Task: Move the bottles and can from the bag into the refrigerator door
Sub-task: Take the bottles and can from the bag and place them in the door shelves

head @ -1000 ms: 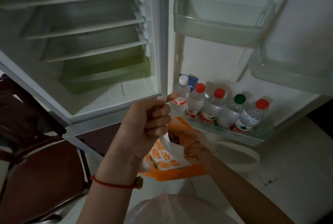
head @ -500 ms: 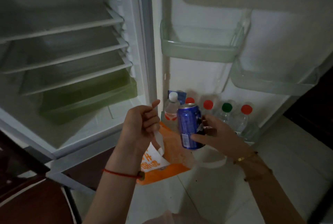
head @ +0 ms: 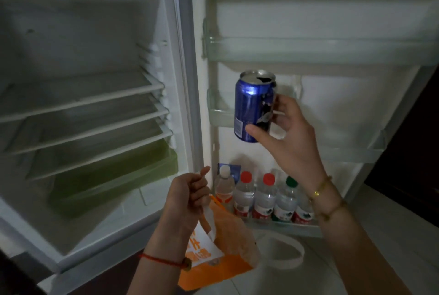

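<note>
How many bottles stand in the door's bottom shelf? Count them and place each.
5, in one row: white-capped bottle farthest left, two red-capped bottles, a green-capped bottle, and one bottle mostly hidden behind the right hand's wrist. More may be hidden.

Blue can [head: 253, 109]; orange-and-white bag [head: 221, 247]; red, green, white bottle caps [head: 246, 177].

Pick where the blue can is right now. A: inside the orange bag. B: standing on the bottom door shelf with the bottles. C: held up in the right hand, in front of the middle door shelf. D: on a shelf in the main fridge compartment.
C: the right hand holds the can up in front of the middle door shelf, above the bottles and clear of the bag.
</note>
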The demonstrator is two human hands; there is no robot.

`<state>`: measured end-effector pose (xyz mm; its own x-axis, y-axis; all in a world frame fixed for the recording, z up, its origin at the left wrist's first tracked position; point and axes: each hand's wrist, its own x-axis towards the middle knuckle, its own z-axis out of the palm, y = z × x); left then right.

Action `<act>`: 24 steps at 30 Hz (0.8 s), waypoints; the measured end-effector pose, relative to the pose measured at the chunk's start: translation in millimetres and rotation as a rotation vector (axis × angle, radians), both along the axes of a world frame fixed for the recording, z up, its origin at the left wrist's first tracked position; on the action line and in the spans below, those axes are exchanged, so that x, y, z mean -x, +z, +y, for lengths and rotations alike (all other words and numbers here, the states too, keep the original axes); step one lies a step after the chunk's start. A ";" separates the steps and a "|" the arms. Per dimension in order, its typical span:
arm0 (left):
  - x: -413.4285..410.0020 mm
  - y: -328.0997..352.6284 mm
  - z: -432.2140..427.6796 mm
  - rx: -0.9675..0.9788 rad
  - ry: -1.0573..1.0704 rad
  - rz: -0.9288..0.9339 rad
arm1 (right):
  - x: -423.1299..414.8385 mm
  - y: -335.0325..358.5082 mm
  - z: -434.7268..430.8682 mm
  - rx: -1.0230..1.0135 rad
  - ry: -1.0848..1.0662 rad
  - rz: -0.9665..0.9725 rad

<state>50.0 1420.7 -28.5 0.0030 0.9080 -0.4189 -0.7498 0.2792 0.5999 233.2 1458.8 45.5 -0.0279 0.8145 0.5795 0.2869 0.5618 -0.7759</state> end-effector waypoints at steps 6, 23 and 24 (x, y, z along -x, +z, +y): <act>2.9 2.7 -4.6 -0.006 0.000 -0.033 | 22.3 20.6 24.5 -0.150 -0.047 -0.066; 8.1 5.6 -10.4 -0.023 0.022 -0.024 | 32.9 13.1 62.0 -0.074 -0.119 -0.317; 7.7 6.3 -10.8 -0.024 0.020 -0.023 | 32.7 13.5 63.6 -0.072 -0.128 -0.348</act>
